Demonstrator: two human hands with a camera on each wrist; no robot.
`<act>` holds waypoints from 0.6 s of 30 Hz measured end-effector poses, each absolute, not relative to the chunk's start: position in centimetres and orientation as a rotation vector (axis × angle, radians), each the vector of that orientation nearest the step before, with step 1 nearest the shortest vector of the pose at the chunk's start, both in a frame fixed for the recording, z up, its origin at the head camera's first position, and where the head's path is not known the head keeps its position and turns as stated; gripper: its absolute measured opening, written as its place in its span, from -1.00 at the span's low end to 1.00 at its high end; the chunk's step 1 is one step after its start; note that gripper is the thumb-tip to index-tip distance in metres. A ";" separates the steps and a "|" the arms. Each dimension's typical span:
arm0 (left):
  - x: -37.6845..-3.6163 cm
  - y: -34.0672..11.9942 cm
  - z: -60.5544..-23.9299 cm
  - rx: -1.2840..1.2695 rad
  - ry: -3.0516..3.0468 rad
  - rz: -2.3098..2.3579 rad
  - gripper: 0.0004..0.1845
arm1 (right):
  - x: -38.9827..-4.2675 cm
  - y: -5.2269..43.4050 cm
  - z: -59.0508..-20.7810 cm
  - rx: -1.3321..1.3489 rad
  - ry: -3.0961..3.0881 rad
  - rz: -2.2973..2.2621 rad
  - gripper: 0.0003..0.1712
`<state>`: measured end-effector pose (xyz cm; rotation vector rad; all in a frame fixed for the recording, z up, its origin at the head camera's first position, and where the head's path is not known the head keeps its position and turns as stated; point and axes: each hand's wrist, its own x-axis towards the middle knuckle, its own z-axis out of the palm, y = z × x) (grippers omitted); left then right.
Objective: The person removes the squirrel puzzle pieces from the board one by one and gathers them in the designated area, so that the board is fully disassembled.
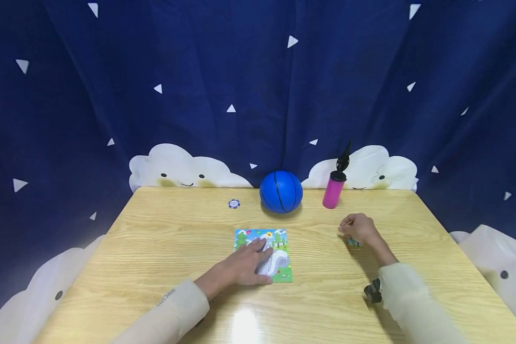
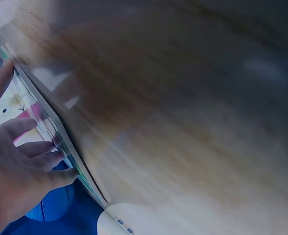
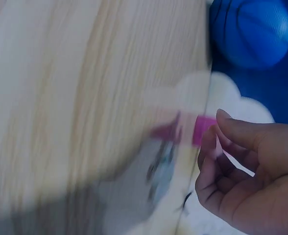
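Note:
My left hand (image 1: pixel 251 265) lies flat with straight fingers on a colourful puzzle board (image 1: pixel 280 239) at the middle of the wooden table (image 1: pixel 176 229). In the left wrist view the fingers (image 2: pixel 34 149) rest against the board's edge (image 2: pixel 51 125). My right hand (image 1: pixel 357 228) hovers to the right of the board, fingers curled in toward the thumb. In the right wrist view the curled right hand (image 3: pixel 247 181) shows no piece between its fingertips. A small loose puzzle piece (image 1: pixel 354 243) lies on the table just under that hand's wrist.
A blue ball (image 1: pixel 281 191) sits at the table's far edge, also seen as the ball (image 3: pixel 252 32) in the right wrist view. Beside it stands a pink pump (image 1: pixel 333 191) with a black top. A small round chip (image 1: pixel 234 204) lies left of the ball. Dark curtain hangs behind.

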<state>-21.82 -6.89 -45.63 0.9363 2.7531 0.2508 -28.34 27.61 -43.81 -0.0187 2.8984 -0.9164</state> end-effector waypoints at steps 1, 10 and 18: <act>-21.8 -6.9 -45.7 0.942 2.757 0.244 -0.13 | -28.3 26.9 -43.7 -0.035 2.896 -0.933 -0.80; -21.3 -7.6 -45.8 1.066 2.785 0.205 -0.17 | -28.7 20.1 -43.3 -0.165 2.907 -1.071 -0.88; -21.0 -9.7 -45.4 1.029 2.823 0.235 -0.21 | -28.8 14.2 -44.2 -0.184 2.828 -1.066 -0.88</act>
